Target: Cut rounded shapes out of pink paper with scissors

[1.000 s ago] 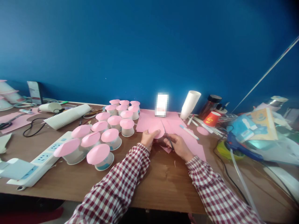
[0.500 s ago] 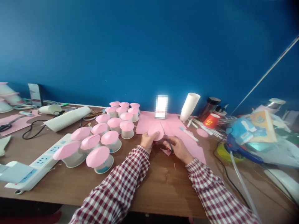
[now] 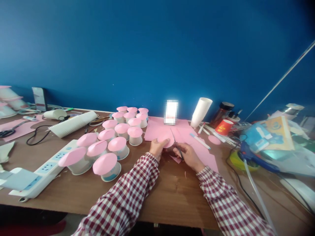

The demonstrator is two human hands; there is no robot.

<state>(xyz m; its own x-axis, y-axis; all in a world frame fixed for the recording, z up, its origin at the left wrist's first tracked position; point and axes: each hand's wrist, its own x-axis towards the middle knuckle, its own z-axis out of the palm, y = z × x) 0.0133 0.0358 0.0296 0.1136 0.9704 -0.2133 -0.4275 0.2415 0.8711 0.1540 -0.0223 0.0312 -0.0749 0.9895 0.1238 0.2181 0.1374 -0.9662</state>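
Note:
My left hand (image 3: 157, 147) pinches a round pink paper disc (image 3: 168, 141) by its left side, thumb on top. In my right hand (image 3: 188, 154) is a pair of scissors (image 3: 179, 149), its fingers closed about the handles. The blades point up and away, right beside the disc's right edge. A small pink paper scrap (image 3: 176, 159) lies under the scissors. Behind both hands pink paper sheets (image 3: 155, 126) are spread on the table. To the left stand several upturned paper cups, each topped with a pink disc, the closest topped by a tilted disc (image 3: 105, 164).
A white power strip (image 3: 50, 167) and a stack of ribbed cups (image 3: 73, 124) lie left. Against the blue wall stands a bright phone-shaped object (image 3: 171, 113), blurred out. At right are a white cup stack (image 3: 201, 112), a red cup (image 3: 223, 127) and a blue glue gun (image 3: 258, 159) with cord.
The whole view has shifted slightly, so things appear a little further right. Both hands keep the same hold on the disc and the scissors.

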